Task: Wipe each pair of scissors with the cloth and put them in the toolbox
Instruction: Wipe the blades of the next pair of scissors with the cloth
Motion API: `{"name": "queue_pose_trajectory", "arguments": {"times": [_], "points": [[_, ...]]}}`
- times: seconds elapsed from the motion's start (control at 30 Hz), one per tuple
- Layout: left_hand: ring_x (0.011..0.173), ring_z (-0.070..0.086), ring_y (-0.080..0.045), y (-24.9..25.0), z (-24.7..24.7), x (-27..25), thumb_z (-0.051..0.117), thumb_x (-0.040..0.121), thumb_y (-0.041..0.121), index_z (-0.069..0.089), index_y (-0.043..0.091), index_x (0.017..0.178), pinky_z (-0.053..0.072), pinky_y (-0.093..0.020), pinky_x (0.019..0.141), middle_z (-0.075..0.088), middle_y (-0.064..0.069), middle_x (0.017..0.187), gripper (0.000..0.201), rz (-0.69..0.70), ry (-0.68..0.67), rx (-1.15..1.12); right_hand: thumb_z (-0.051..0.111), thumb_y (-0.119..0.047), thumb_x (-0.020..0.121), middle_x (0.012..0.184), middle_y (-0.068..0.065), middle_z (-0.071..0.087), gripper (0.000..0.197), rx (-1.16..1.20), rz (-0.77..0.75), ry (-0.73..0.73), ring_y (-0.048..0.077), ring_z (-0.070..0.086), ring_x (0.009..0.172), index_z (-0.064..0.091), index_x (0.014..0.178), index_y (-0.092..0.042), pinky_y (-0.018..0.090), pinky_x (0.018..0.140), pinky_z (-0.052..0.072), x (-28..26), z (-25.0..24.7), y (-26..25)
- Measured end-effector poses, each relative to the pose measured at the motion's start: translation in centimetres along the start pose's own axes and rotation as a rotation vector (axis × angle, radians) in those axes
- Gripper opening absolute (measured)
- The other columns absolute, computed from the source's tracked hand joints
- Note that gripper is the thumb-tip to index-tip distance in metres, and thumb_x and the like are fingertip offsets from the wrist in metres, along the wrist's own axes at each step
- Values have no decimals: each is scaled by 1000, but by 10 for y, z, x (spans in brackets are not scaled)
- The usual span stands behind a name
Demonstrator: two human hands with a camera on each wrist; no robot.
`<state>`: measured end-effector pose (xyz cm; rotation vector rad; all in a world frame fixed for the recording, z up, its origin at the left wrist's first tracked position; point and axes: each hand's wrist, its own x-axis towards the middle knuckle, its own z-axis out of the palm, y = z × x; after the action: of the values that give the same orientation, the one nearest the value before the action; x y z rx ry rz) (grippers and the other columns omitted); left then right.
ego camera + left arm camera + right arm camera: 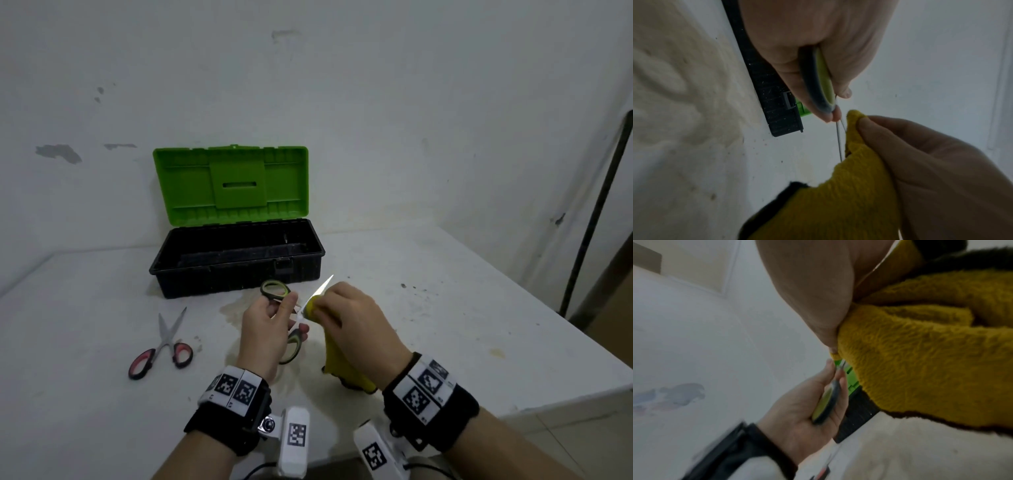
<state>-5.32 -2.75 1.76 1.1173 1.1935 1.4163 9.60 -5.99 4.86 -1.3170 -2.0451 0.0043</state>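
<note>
My left hand (270, 322) grips the green-handled scissors (274, 290) by the handles, just in front of the toolbox, blades spread apart. One blade tip (328, 281) points up and to the right. My right hand (346, 310) pinches the yellow cloth (337, 363) around that blade near the pivot. In the left wrist view the thin blades (839, 141) run into the cloth (838, 186). The right wrist view shows the cloth (920, 353) filling the right side and the left hand (803, 415) on the handle (825, 404). The toolbox (236, 263) stands open, black base, green lid (231, 185) upright.
A second pair of scissors with red handles (163, 346) lies open on the white table (445, 308) to the left of my hands. The wall stands right behind the toolbox. The table's right edge drops off beside a dark pole (596, 212).
</note>
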Motion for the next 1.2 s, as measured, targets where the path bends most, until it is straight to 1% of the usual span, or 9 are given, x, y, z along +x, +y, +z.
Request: {"name": "queue_pose_trajectory", "arguments": {"times": [0.1,0.23,0.33,0.53,0.6,0.8,0.9,1.07,1.2], "points": [[52,65,-26,2,2,-2,65,96,24,56,-3,88,55,-34,50,60,-19,73,29,12,-12,14,58,-19,95,91,-3,57,12,-22,-2,0,15,53,81,70,91,-16,28,70,47,-1,10,1],[49,65,-26,4,0,-6,64,97,22,54,0,83,57,-38,50,58,-7,58,28,23,-9,33,58,-19,95,95,0,57,15,-7,161,62,15,55,81,71,94,-12,25,71,44,14,3,18],[50,65,-25,5,1,-8,62,98,24,53,1,85,58,-39,53,57,-9,64,28,23,-10,40,58,-22,95,94,-1,57,17,-19,230,107,14,54,79,73,97,-12,26,72,48,22,-8,22],[52,61,-19,5,1,-6,47,103,37,60,9,88,60,-44,56,60,-8,68,34,-25,36,-19,57,-19,95,91,0,57,17,-24,56,35,15,54,80,71,88,-12,26,72,46,6,3,-19],[57,61,-17,5,3,-6,43,104,38,60,12,85,57,-40,56,61,-6,71,37,11,53,54,58,-16,94,88,1,56,15,-33,23,14,16,53,77,70,86,-11,27,68,46,4,14,-21],[51,55,-23,3,-1,-8,41,106,32,55,2,93,52,-35,49,48,-10,73,36,-60,51,-46,56,-16,96,90,1,54,18,-69,157,41,16,51,75,69,86,-11,22,64,38,12,10,4],[57,57,-23,2,-1,-6,40,106,34,58,5,94,53,-35,48,53,-10,75,36,-34,64,-12,56,-18,95,91,1,55,18,-61,59,36,15,51,76,70,85,-11,22,67,42,9,5,-14],[70,58,-24,-3,2,-6,40,101,50,57,16,79,55,-56,70,57,-5,70,44,46,42,108,60,-12,91,85,5,55,15,-77,-49,-43,18,51,69,69,80,-9,22,61,37,4,18,-35],[67,58,-21,-1,-2,-8,39,104,44,60,13,87,55,-48,65,60,-8,75,41,17,91,71,53,-17,96,92,6,54,22,-121,-1,-190,21,54,74,70,87,-7,28,65,43,4,10,-30]]}}
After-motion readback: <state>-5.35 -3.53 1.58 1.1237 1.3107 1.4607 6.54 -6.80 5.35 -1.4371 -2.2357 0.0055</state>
